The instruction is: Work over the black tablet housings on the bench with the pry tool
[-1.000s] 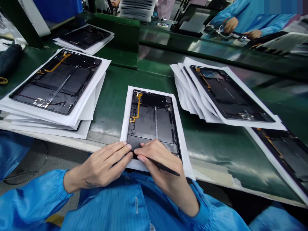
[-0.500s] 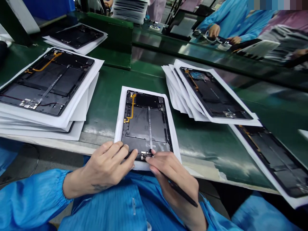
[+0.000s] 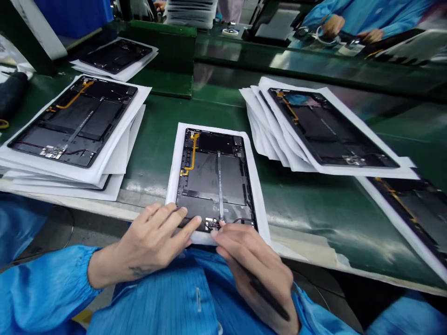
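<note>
An open tablet shell (image 3: 216, 179) with an orange flex cable (image 3: 193, 156) lies on a white sheet (image 3: 261, 209) at the table's front edge. Resting on its lower left edge, my left hand (image 3: 157, 237) has its fingers apart and holds nothing. My right hand (image 3: 253, 265) grips a dark pen-like tool (image 3: 268, 298), whose handle sticks out below the palm. The fingertips of my right hand touch the small circuit board (image 3: 212, 224) at the shell's bottom edge. The tool's tip is hidden by the fingers.
Shells on white sheets are stacked at left (image 3: 73, 125) and right (image 3: 328, 125). Another shell (image 3: 118, 55) lies at the back left, one more (image 3: 415, 209) at the far right. Beyond a green ledge (image 3: 160, 58), a person's hands (image 3: 333, 25) work. A blue bin (image 3: 73, 16) stands back left.
The view has shifted slightly, so the right stack appears further right. Both my hands keep nearly the same places on the shell; more of its lower right corner shows beside my right hand.
</note>
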The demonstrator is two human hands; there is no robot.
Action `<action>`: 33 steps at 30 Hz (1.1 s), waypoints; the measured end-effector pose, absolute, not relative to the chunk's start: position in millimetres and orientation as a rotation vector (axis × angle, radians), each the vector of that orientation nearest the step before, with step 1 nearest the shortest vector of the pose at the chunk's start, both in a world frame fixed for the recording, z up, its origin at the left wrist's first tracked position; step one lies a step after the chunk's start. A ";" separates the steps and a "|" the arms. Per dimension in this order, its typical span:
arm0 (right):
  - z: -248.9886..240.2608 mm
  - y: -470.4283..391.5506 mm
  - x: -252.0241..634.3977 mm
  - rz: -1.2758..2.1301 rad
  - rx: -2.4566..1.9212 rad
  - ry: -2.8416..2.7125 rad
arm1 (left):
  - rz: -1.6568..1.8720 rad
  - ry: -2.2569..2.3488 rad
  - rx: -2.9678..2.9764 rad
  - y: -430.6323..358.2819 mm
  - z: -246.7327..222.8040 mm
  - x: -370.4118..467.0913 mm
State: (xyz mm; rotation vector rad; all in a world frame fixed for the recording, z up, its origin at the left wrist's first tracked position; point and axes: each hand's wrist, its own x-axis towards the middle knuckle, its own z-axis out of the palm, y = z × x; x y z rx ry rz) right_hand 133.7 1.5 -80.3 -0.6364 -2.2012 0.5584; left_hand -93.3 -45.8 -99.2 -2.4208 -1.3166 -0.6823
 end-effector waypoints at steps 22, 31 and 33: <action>-107.8 17.8 117.7 0.384 -0.361 -2.070 | -0.520 -2.973 -2.416 -22.0 -35.7 -108.1; -113.6 16.9 116.4 0.337 -0.340 -2.073 | -0.336 -3.503 -2.263 3.4 -23.6 -113.0; -113.3 16.9 115.7 0.328 -0.343 -2.063 | -0.317 -3.540 -2.234 5.5 -22.5 -112.5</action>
